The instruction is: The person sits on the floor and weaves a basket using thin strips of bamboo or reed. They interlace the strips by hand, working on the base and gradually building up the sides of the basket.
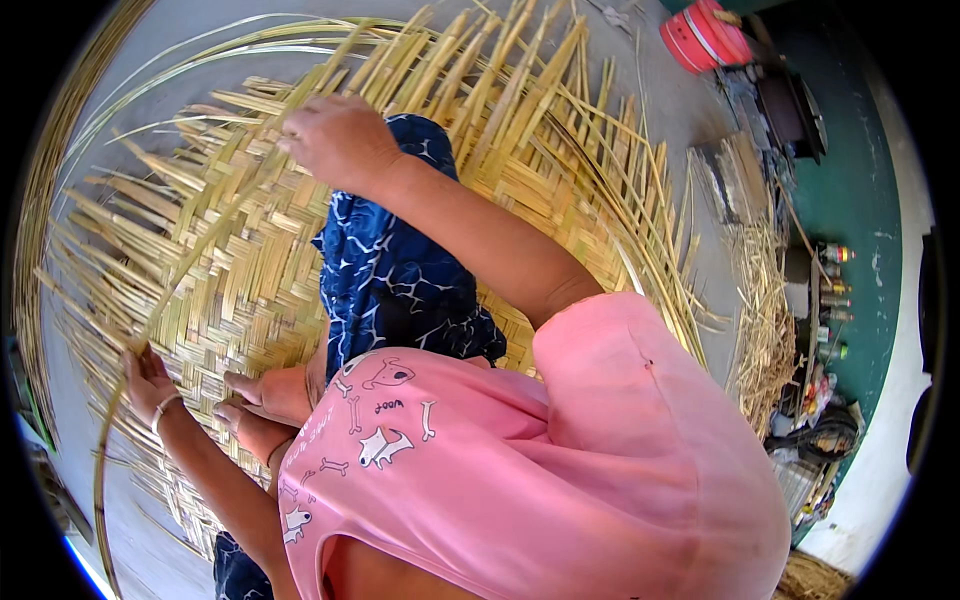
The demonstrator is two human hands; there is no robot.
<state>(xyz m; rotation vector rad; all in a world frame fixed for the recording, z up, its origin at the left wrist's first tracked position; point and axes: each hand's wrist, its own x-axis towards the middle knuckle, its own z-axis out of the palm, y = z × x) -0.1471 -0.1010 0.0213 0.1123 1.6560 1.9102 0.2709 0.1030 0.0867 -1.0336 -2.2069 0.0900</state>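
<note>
A long greenish bamboo strip [203, 243] lies across a woven bamboo mat [262, 262] and bends down past its left edge. My left hand [150, 385], with a white bracelet at the wrist, pinches this strip near the mat's left edge. Farther up, my right hand [342, 142] is closed over the same strip, its fingertips curled at the strip and partly hidden. The mat has a diagonal weave, and loose strip ends [440, 75] fan out all round its far rim. My bare feet [262, 405] rest on the woven part.
Thin loose strips [200, 45] curve over the grey floor beyond the mat. A bundle of long strips [50, 165] runs along the far left. At the right are a red bucket [706, 38], a heap of shavings [765, 320] and several small bottles [835, 285] by a green wall.
</note>
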